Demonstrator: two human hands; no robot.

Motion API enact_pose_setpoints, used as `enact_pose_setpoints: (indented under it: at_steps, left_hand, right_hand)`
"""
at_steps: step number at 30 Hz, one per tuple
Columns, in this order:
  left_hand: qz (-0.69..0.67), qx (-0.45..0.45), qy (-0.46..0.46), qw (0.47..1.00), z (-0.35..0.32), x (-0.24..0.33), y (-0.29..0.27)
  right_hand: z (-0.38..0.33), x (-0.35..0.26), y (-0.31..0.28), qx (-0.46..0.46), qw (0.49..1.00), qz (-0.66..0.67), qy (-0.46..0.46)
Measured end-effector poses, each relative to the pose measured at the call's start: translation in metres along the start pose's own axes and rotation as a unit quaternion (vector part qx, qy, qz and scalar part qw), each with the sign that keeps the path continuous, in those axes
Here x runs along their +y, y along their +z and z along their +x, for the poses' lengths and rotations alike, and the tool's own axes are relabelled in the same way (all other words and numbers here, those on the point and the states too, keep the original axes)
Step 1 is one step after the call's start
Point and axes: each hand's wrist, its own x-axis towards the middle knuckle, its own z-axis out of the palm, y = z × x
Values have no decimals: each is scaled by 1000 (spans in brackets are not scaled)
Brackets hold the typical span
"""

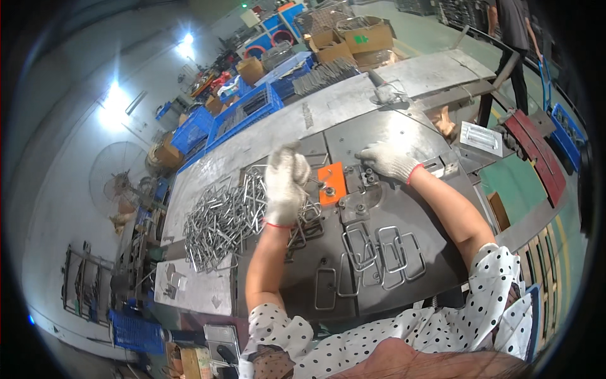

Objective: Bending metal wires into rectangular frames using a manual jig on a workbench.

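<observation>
White knitted gloves with red cuffs cover both hands. My left hand is closed beside a heap of bent metal wire pieces, and a bent wire piece sticks out from its fingers toward the right. To its right, an orange plate with a bolt is fixed on the dark metal worktable. My right hand rests with fingers stretched out just above a small bolted clamp block. Nothing shows in its grip. Several rectangular wire loops lie nearer me, some overlapping.
Blue crates and cardboard boxes stand beyond the far table edge. A grey-handled tool lies at the back. On the right are a white tray, a red metal part and a standing person.
</observation>
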Motion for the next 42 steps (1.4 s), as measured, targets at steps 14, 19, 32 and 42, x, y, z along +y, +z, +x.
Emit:
enact_pose_setpoints:
  at_steps: [14, 19, 32, 42]
  left_hand:
    - [806, -11, -17, 592, -285, 73, -87]
    - [759, 85, 3, 645, -294, 60, -94]
    - [718, 99, 22, 689, -301, 65, -95]
    - [725, 73, -1, 685, -301, 68, -104]
  right_hand:
    - [68, -59, 27, -117, 979, -132, 103]
    - [71, -56, 37, -91, 971, -182, 121]
    - [78, -40, 47, -104, 972, -165, 133]
    - [79, -35, 42, -117, 967, -180, 138]
